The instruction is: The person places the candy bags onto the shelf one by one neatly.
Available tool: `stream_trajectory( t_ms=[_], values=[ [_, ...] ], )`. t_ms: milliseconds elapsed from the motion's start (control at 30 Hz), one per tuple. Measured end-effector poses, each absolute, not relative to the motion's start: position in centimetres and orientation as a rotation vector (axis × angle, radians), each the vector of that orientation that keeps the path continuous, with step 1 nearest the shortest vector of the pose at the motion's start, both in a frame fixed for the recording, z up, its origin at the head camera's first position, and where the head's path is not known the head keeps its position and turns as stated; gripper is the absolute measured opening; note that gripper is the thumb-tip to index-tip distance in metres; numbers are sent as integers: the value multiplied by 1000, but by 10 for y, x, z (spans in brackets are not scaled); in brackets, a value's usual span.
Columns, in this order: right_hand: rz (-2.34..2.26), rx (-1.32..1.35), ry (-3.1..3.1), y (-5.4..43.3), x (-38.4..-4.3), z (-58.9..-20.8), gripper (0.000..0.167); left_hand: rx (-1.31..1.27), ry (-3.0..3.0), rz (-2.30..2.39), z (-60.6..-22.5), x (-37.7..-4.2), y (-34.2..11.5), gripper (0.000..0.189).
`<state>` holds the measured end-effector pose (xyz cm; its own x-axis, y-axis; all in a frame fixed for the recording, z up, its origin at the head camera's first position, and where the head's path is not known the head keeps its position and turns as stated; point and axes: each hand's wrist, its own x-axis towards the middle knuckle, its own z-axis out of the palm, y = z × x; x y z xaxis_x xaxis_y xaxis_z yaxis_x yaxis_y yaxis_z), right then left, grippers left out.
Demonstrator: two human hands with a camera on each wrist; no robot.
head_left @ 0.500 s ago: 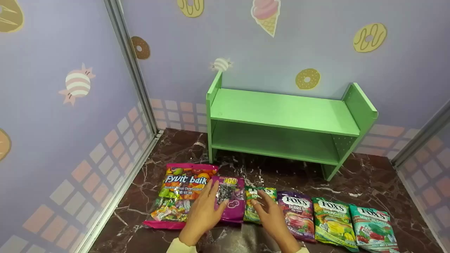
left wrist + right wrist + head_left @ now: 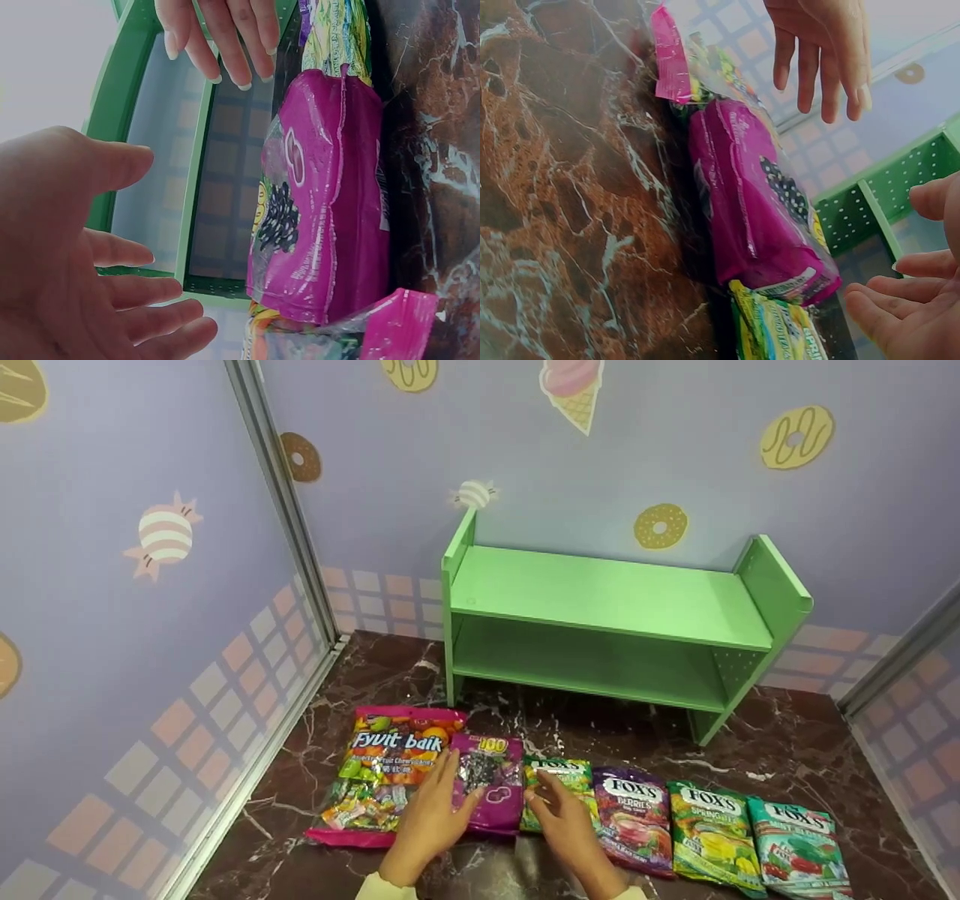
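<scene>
Head view: hands (image 2: 429, 821) (image 2: 568, 821) spread; purple bag (image 2: 496, 780) and green bag (image 2: 583, 787) beside it partly hidden behind them

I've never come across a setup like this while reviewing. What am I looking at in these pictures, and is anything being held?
There is no machine here, just a person's bare left hand and right hand. The wide picture comes from a camera worn on the head, looking forward and down. The two close ones come from a camera on each wrist, so things appear turned sideways.

On the dark marbled surface, in front of a green shelf, lie a Fyvit Baik bag, a purple bag and four Fox's bags, in a row. Neither hand grips anything.
</scene>
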<state>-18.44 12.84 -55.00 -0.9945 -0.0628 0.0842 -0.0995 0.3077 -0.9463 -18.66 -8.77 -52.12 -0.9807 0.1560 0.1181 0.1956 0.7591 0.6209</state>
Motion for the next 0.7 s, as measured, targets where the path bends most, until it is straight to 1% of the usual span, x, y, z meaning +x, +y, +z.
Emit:
stream_trajectory(
  t_ms=[267, 500, 700],
  values=[
    [1837, 156, -2550, 119, -186, -556, 55, -239, -2895, -1071, -528, -184, -90, 76],
    [1827, 150, -2569, 115, -189, -567, 52, -236, -2885, -1044, -534, -182, -90, 73],
    [1765, 108, -2628, 112, -192, -570, 53, -261, -2863, -1029, -541, -182, -91, 73]
  ],
)
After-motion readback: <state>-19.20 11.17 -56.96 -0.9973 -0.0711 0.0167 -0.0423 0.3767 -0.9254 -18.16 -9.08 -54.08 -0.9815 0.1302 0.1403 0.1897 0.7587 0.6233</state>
